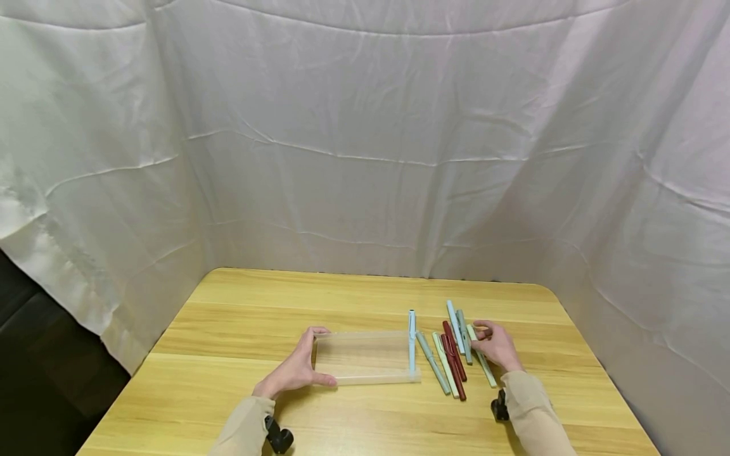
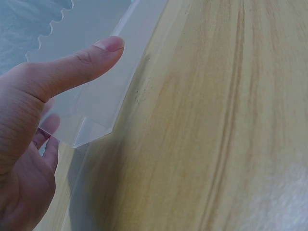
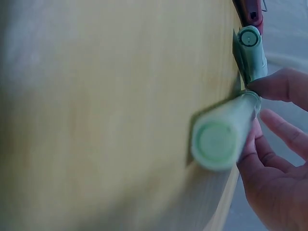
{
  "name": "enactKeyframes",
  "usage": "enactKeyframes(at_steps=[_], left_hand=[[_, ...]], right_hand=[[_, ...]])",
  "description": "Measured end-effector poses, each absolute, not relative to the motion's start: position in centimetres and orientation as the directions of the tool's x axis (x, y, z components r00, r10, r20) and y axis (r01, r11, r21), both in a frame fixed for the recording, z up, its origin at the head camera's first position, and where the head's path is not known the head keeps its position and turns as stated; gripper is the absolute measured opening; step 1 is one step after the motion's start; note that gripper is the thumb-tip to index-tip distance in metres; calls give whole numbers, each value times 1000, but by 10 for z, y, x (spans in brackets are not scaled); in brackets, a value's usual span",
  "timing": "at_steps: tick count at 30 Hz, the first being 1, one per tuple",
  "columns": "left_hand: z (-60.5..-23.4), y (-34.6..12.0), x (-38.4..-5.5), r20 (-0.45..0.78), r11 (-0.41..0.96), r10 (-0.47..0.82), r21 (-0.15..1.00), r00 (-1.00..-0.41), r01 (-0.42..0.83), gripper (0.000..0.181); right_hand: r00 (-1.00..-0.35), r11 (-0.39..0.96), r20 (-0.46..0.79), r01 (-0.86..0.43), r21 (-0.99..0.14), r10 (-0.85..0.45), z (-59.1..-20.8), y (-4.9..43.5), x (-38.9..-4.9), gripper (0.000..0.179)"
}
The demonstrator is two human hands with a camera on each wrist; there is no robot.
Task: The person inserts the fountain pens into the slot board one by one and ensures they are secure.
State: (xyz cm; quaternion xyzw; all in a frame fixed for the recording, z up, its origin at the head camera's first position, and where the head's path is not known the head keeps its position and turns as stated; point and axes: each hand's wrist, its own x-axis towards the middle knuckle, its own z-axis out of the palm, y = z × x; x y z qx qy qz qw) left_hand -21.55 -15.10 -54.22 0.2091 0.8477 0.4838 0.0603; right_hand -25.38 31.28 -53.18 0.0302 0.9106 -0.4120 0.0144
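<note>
My left hand [image 1: 299,367] grips the left end of a clear plastic pen rack [image 1: 371,381], thumb on the near side and fingers on the far side. The rack's scalloped edge [image 2: 52,30] shows in the left wrist view. A light blue pen [image 1: 412,342] lies across the rack's right end. Over on the right, my right hand [image 1: 495,345] pinches a light green pen [image 1: 485,367] between thumb and fingers. In the right wrist view, that pen's round end [image 3: 215,143] faces the camera, and a grey-green pen [image 3: 252,53] lies close to the thumb.
Between rack and right hand lie several loose pens: a grey-green pen [image 1: 433,364], another light green pen [image 1: 445,365], dark red pens [image 1: 454,367], a light blue pen [image 1: 454,323] and a second grey-green pen [image 1: 464,335]. A pale curtain [image 1: 353,158] surrounds the wooden table [image 1: 365,421].
</note>
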Motion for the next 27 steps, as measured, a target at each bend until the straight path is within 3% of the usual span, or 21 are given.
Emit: enactKeyframes(at_steps=[27], left_hand=[[-542,-151,-216,93,455,410,841,-907,292,101]], right_hand=[[-996,642,-20,68,-763,81,-526,309,-247,57]])
